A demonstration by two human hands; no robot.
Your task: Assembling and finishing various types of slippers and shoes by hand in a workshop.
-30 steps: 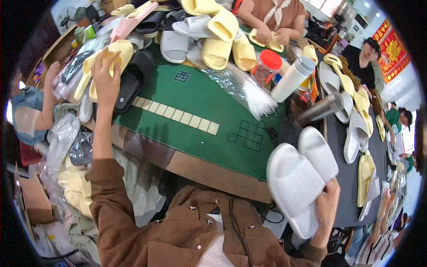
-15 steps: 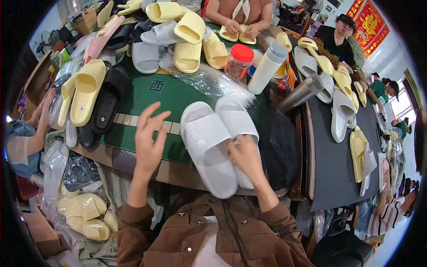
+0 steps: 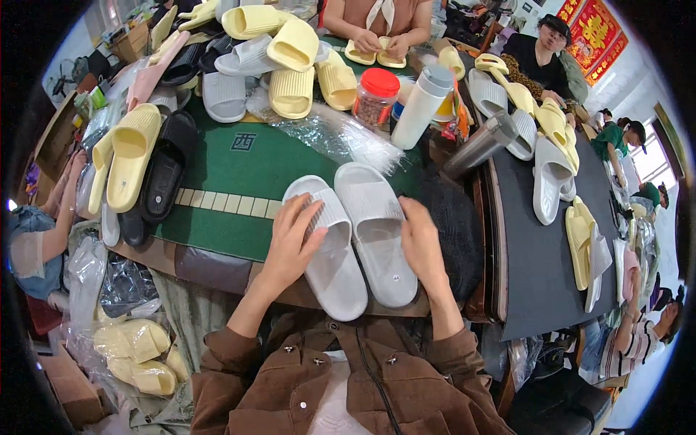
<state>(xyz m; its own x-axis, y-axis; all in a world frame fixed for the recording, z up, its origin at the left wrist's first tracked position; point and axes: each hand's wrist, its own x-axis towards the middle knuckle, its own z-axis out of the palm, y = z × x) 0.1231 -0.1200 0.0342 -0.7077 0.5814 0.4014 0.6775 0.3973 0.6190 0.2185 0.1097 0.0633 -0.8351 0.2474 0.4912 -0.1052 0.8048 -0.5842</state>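
Observation:
A pair of light grey slide slippers lies side by side at the near edge of the table, soles down and toes pointing away from me. My left hand [image 3: 291, 239] rests over the outer side of the left slipper [image 3: 339, 279], its fingers spread across the ribbed strap. Along the right slipper [image 3: 384, 254], my right hand [image 3: 423, 245] has its fingers bent against the outer edge of the strap. Some of its fingertips are hidden there.
The green mat [image 3: 246, 163] carries a row of pale tiles [image 3: 225, 203]. Yellow slippers [image 3: 134, 159] and a black slipper [image 3: 168, 167] stand at left. Behind are a red-lidded jar [image 3: 377, 96], a white bottle [image 3: 422, 109] and a steel tumbler [image 3: 482, 145]. A co-worker's hands [image 3: 380, 51] hold yellow slippers.
The grey slippers have come down flat beside each other. My right hand has left the strap opening for the outer edge, and my left hand has moved right onto the left slipper.

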